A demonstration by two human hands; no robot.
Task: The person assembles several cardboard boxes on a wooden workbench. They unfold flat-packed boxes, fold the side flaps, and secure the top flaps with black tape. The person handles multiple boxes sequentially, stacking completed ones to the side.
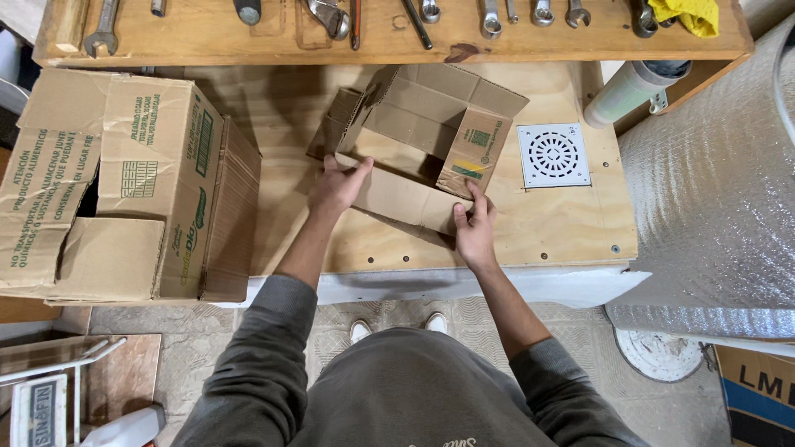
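Left hand (338, 184) and right hand (474, 225) each grip the near flap of the small open cardboard box (422, 136) mid-workbench (546, 223); folding evenly along the crease seems advisable.

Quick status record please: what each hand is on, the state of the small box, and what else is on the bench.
left hand: gripping the near flap of the small open brown cardboard box
right hand: pressing the same flap's right end
box state: open, flaps spread
surface: plywood workbench
left of box: large printed cardboard carton
right of box: white square drain grate
rear: wooden shelf of wrenches
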